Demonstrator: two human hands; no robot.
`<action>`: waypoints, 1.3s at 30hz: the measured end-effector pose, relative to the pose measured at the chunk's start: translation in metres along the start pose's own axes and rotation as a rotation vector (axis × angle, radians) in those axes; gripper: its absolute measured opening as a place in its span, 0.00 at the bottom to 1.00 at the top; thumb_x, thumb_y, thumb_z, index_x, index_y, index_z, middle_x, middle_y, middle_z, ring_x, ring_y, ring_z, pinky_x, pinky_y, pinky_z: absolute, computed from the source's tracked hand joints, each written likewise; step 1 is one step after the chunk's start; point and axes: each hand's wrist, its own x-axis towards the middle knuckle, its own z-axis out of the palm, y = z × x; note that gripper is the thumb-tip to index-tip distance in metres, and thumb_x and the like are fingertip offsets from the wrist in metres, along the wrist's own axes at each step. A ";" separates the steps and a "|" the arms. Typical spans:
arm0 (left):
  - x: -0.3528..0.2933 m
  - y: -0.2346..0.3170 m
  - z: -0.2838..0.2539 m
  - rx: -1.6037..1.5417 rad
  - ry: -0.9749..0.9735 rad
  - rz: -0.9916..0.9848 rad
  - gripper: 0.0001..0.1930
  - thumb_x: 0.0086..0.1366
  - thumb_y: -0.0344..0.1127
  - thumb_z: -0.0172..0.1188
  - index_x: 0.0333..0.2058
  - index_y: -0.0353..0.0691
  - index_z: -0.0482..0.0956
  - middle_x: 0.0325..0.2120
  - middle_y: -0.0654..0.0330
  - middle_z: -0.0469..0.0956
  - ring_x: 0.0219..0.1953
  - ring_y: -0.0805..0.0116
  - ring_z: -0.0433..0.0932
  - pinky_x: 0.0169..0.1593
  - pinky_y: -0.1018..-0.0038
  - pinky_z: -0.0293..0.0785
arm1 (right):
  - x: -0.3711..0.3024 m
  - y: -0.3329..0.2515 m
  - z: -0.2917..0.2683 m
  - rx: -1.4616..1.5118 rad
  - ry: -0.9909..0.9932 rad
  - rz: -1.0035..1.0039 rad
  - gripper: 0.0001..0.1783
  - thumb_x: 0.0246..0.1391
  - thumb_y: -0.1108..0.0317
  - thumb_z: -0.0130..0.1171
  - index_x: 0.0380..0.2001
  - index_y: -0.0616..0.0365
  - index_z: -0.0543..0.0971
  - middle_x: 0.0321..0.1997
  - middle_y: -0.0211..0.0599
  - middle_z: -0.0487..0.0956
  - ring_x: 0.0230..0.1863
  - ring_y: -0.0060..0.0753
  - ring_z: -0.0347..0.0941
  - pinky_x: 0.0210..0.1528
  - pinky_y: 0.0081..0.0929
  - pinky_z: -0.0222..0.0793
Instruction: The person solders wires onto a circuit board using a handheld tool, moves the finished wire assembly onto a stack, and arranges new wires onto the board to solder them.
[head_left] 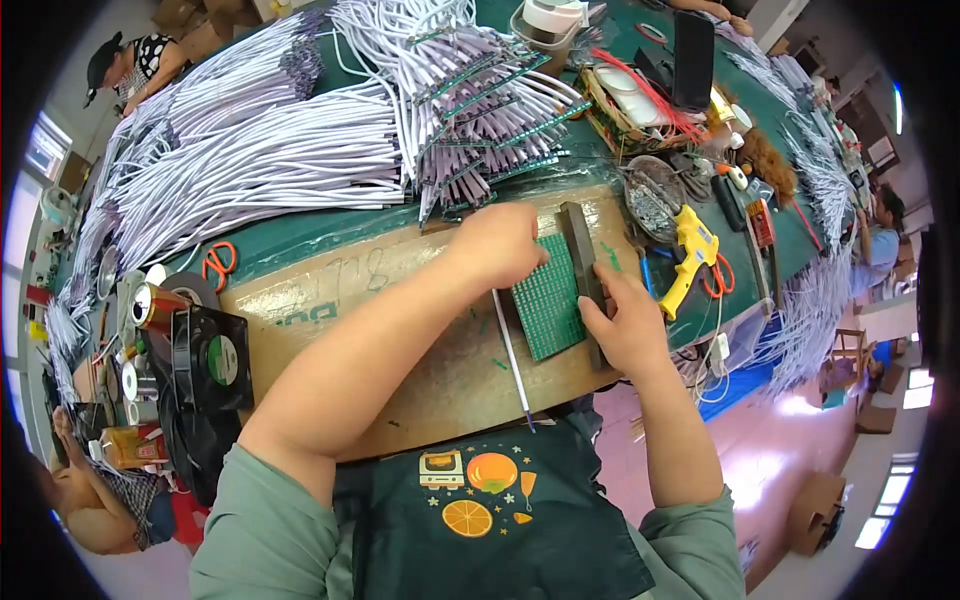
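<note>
Item, green circuit-board panel (550, 310): lying at a slant on the cardboard sheet (340, 370) that is covering part of the tabletop (275, 252), its right edge running beside a dark straight bar (578, 250).
Item, left hand (497, 245): resting at the panel's upper left corner, fingers curling in; the fingertips are hiding whatever they may be pinching, so its grip cannot be told.
Item, right hand (630, 320): bearing on the bar, thumb and index finger standing apart across it; how firmly this grip is closing cannot be told.
Item, white cable (512, 350): lying left of the panel, its upper end running up toward the left hand.
Step in hand: seemingly, the right hand is steadying bar and panel while the left is working at the corner.
Next move: probably calling for the panel staying flat and unshifting, and for fine fingertip placement.
</note>
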 end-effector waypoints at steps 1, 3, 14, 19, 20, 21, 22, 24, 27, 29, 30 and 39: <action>0.000 -0.004 -0.006 -0.160 -0.054 0.003 0.17 0.54 0.44 0.71 0.36 0.38 0.82 0.34 0.51 0.81 0.39 0.55 0.80 0.43 0.60 0.74 | -0.001 -0.002 0.001 0.004 -0.006 -0.003 0.29 0.53 0.57 0.62 0.55 0.61 0.74 0.46 0.49 0.77 0.43 0.53 0.77 0.46 0.43 0.73; -0.004 -0.014 -0.012 -0.228 -0.056 0.021 0.12 0.57 0.39 0.67 0.35 0.38 0.82 0.30 0.51 0.82 0.34 0.56 0.81 0.40 0.63 0.75 | -0.002 -0.012 0.001 0.174 -0.029 0.136 0.28 0.53 0.58 0.62 0.55 0.60 0.75 0.41 0.46 0.76 0.41 0.50 0.76 0.44 0.43 0.72; -0.040 -0.037 0.031 -0.135 0.358 0.018 0.09 0.62 0.40 0.62 0.34 0.41 0.82 0.34 0.51 0.78 0.38 0.48 0.78 0.41 0.56 0.74 | -0.004 -0.037 0.028 -0.008 0.062 -0.130 0.25 0.51 0.59 0.63 0.53 0.56 0.76 0.39 0.43 0.76 0.38 0.49 0.77 0.40 0.40 0.74; -0.048 -0.031 0.042 -0.067 0.414 0.023 0.08 0.63 0.40 0.61 0.33 0.43 0.80 0.34 0.52 0.75 0.34 0.48 0.79 0.38 0.55 0.76 | -0.003 -0.041 0.036 -0.100 0.136 -0.203 0.24 0.50 0.60 0.64 0.51 0.53 0.78 0.39 0.39 0.76 0.36 0.46 0.78 0.37 0.39 0.76; -0.050 -0.030 0.042 -0.064 0.411 0.008 0.08 0.63 0.40 0.61 0.33 0.43 0.79 0.34 0.53 0.74 0.33 0.47 0.79 0.36 0.55 0.77 | -0.002 -0.042 0.038 -0.099 0.134 -0.207 0.24 0.50 0.60 0.64 0.51 0.53 0.78 0.39 0.39 0.76 0.36 0.46 0.78 0.37 0.39 0.76; -0.050 -0.030 0.042 -0.063 0.413 0.005 0.08 0.63 0.40 0.61 0.33 0.43 0.79 0.34 0.53 0.74 0.33 0.47 0.79 0.36 0.55 0.77 | -0.002 -0.042 0.039 -0.102 0.141 -0.205 0.23 0.50 0.60 0.64 0.50 0.53 0.78 0.39 0.39 0.76 0.36 0.46 0.78 0.36 0.39 0.76; -0.049 -0.030 0.042 -0.046 0.424 0.011 0.07 0.63 0.40 0.61 0.33 0.43 0.79 0.34 0.53 0.74 0.32 0.47 0.79 0.35 0.54 0.77 | -0.001 -0.042 0.040 -0.105 0.147 -0.203 0.23 0.50 0.60 0.64 0.50 0.52 0.78 0.39 0.39 0.76 0.36 0.45 0.78 0.36 0.39 0.76; -0.050 -0.030 0.043 -0.030 0.428 0.012 0.07 0.63 0.40 0.61 0.33 0.43 0.78 0.34 0.53 0.73 0.31 0.46 0.79 0.34 0.54 0.77 | -0.001 -0.042 0.039 -0.110 0.142 -0.202 0.23 0.49 0.60 0.65 0.50 0.51 0.78 0.39 0.38 0.76 0.36 0.45 0.78 0.36 0.39 0.76; -0.049 -0.032 0.040 -0.043 0.411 0.027 0.07 0.63 0.39 0.61 0.34 0.43 0.78 0.34 0.53 0.74 0.32 0.46 0.79 0.35 0.54 0.77 | -0.001 -0.040 0.039 -0.108 0.148 -0.213 0.23 0.49 0.59 0.65 0.50 0.51 0.78 0.39 0.38 0.76 0.36 0.45 0.78 0.36 0.38 0.76; -0.047 -0.037 0.040 -0.083 0.417 0.043 0.07 0.63 0.38 0.61 0.34 0.43 0.78 0.34 0.53 0.74 0.33 0.47 0.79 0.36 0.55 0.77 | 0.001 -0.038 0.039 -0.100 0.157 -0.226 0.23 0.49 0.59 0.65 0.50 0.50 0.78 0.40 0.37 0.76 0.36 0.45 0.78 0.36 0.38 0.77; -0.047 -0.037 0.040 -0.082 0.415 0.040 0.07 0.63 0.38 0.61 0.34 0.43 0.78 0.34 0.53 0.74 0.33 0.47 0.79 0.36 0.55 0.77 | 0.001 -0.038 0.039 -0.105 0.154 -0.232 0.23 0.49 0.59 0.65 0.50 0.50 0.78 0.40 0.38 0.76 0.36 0.44 0.78 0.36 0.37 0.77; -0.052 -0.040 0.034 -0.082 0.394 0.054 0.08 0.63 0.38 0.60 0.36 0.42 0.77 0.35 0.53 0.75 0.35 0.47 0.79 0.38 0.56 0.77 | 0.010 -0.042 0.026 -0.102 0.034 -0.208 0.26 0.49 0.60 0.66 0.52 0.52 0.76 0.43 0.42 0.77 0.39 0.49 0.78 0.40 0.41 0.76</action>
